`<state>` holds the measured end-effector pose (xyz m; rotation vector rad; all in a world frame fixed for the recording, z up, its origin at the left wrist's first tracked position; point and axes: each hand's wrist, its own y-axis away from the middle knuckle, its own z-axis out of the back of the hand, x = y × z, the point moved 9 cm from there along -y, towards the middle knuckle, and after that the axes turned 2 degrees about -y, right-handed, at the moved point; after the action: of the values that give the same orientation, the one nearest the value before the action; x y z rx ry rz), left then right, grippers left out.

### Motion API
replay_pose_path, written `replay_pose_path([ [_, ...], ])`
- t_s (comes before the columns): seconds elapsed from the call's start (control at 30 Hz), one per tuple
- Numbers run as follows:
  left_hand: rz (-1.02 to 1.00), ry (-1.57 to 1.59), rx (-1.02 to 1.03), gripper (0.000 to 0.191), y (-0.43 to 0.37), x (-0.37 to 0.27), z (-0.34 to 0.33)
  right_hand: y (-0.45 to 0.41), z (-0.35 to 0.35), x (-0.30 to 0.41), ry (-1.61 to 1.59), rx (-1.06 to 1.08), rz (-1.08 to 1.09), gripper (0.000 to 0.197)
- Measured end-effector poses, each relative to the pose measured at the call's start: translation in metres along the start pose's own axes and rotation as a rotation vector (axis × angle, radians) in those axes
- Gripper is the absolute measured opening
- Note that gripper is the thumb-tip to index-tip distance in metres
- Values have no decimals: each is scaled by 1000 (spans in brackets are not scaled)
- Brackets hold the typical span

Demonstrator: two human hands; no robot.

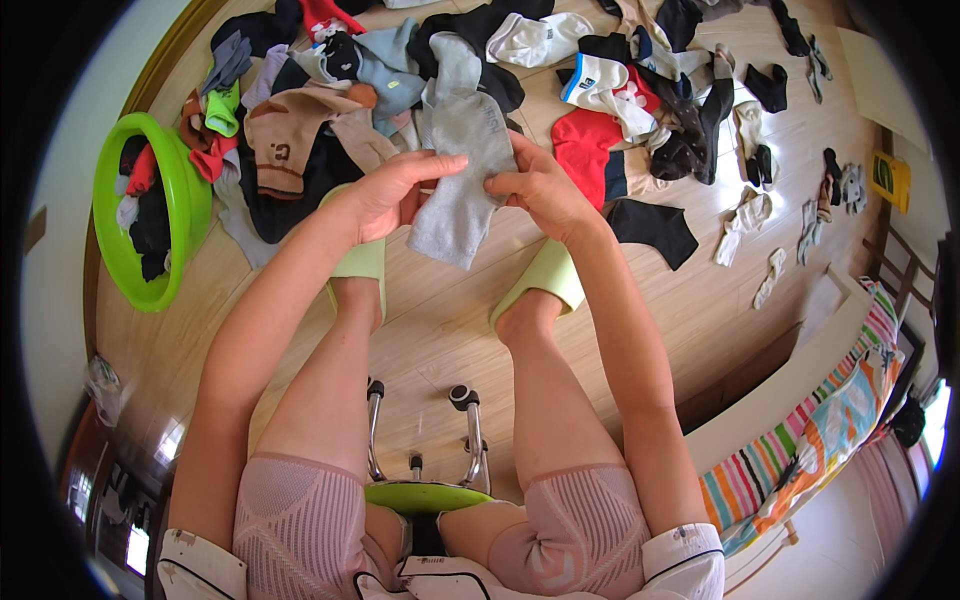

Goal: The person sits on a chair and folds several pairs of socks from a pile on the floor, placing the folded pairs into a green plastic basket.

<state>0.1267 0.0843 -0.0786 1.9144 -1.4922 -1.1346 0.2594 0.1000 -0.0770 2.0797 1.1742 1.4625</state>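
Note:
Both of my hands hold a light grey sock (466, 150) in front of me, above the floor between my feet. My left hand (401, 191) grips its left edge, with the thumb lying across the fabric. From the other side my right hand (541, 180) pinches the edge between thumb and fingers. The sock bears writing near its right side. Beyond the hands spreads a heap of socks: a tan sock (289, 135), a blue-grey sock (390, 82), a red sock (585, 150) and a white sock (536, 39). A black sock (654, 231) lies right of my right hand.
A green plastic basin (196, 202) with dark and red socks in it stands tilted at the left. Several small socks, among them a pale sock (744, 225), lie apart at the right. A bed with a striped cloth (757, 465) borders the lower right. Chrome stool legs (474, 442) show beneath me.

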Motion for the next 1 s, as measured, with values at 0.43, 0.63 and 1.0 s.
replay_pose_path([
  [0.43, -207, 92, -39, 40, 3, 2, 13, -8, -6, -11, -104, -57, 29, 22],
  [0.63, 44, 323, 24, 34, 12, 11, 5, -12, -1, -6, 138, -72, 345, 39],
  [1.0, 43, 284, -38, 60, 17, 5, 13, 18, -24, 28, 996, -233, 810, 53],
])
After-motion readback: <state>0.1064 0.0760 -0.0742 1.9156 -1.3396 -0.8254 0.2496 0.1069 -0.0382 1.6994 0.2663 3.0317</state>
